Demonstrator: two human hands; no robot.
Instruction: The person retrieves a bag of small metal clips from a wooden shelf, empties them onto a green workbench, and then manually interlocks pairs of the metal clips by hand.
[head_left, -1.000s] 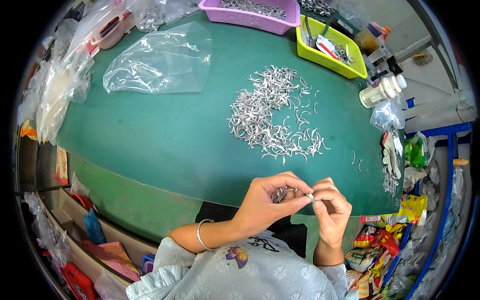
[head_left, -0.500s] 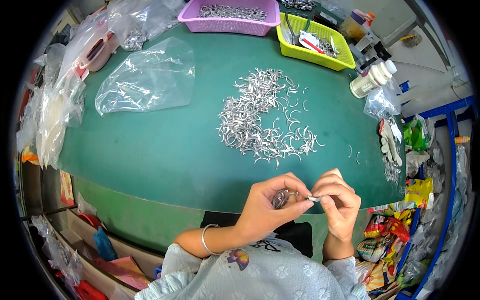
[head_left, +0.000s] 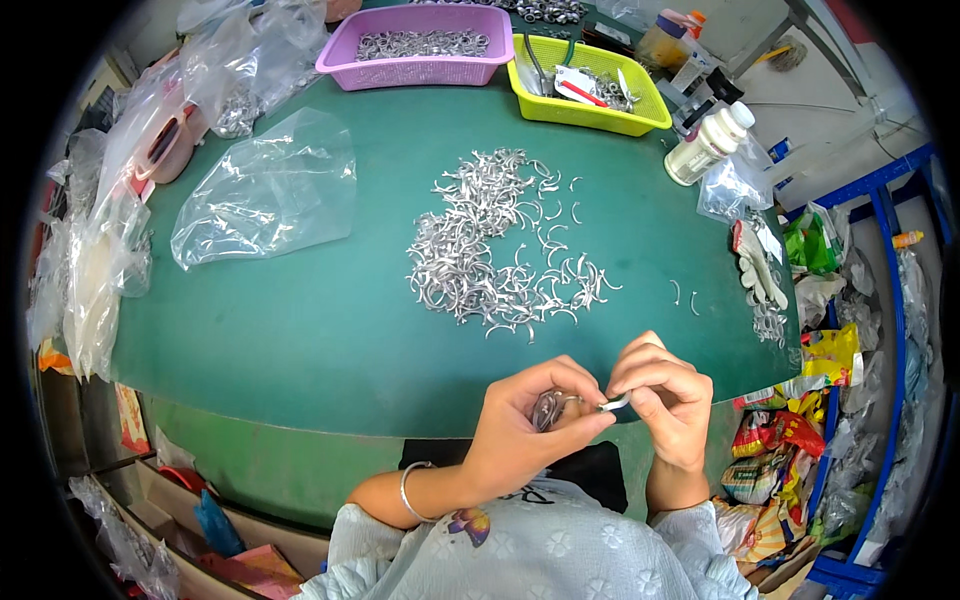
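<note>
The fingers (head_left: 590, 425) of the left hand (head_left: 525, 435) and those of the right hand (head_left: 665, 400) meet at one small curved silver metal piece (head_left: 614, 405), pinched between the fingertips of both hands. It is held in the air just off the near edge of the table (head_left: 300, 340). The left hand is curled, and its palm cups a small bunch of metal parts (head_left: 548, 408); their exact shape cannot be told. The right fingers are pressed together around the end of the piece, with the knuckles turned upward. A thin bracelet (head_left: 405, 490) sits on the left wrist.

Beyond the hands, near the middle of the green table, lies a loose pile of curved silver metal pieces (head_left: 490, 255). A few stray pieces (head_left: 685, 295) lie apart from the pile on its right side. To the left of the pile an empty clear plastic bag (head_left: 265, 195) lies flat on the table. Further left, at the table's edge, more plastic bags (head_left: 95, 270) are heaped together.

At the far side of the pile stands a purple basket (head_left: 415, 68) that holds silver metal parts. Just to the right of it is a yellow-green basket (head_left: 585, 110) with tools and small items. Right of the pile, near the table's far right edge, a white plastic bottle (head_left: 708, 145) lies tilted, touching a small clear bag (head_left: 735, 190). A work glove (head_left: 755, 270) lies at the table's right edge, nearer than the bottle.
</note>
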